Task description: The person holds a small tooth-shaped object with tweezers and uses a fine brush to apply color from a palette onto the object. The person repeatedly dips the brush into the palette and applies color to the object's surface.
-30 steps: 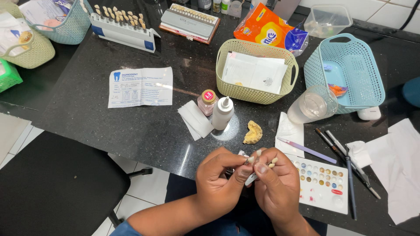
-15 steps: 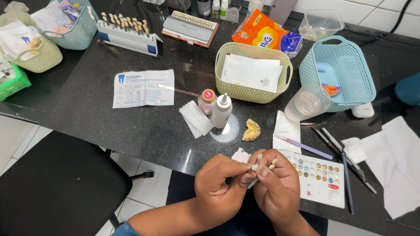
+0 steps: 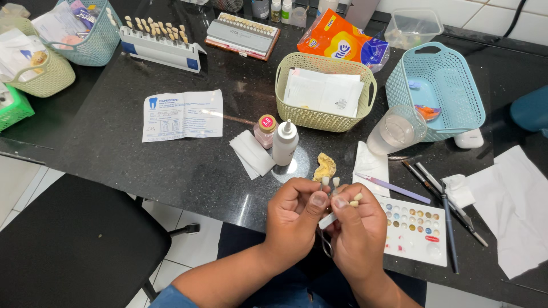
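My left hand point(image 3: 295, 219) and my right hand point(image 3: 357, 231) are pressed together at the front edge of the black counter point(image 3: 188, 165). Between their fingertips they hold a small set of tooth-shade tabs point(image 3: 337, 191), cream tips fanned upward, with a thin metal tool point(image 3: 326, 242) hanging below. Just beyond the fingers lies a yellowish dental cast point(image 3: 325, 166). A white paint palette point(image 3: 415, 228) with small colour wells sits to the right of my right hand.
A white dropper bottle point(image 3: 285, 142) and pink-capped jar point(image 3: 265, 130) stand behind folded tissue point(image 3: 252, 153). Beige basket point(image 3: 325, 91), teal basket point(image 3: 436, 91), plastic cup point(image 3: 395, 131), brushes point(image 3: 439, 199), paper sheet point(image 3: 182, 114), shade-guide racks point(image 3: 160, 40). Black chair point(image 3: 74, 245) at lower left.
The hands stay joined on the shade tabs, with only small finger shifts. The view has tilted slightly, so the counter items sit a little lower in the frame.
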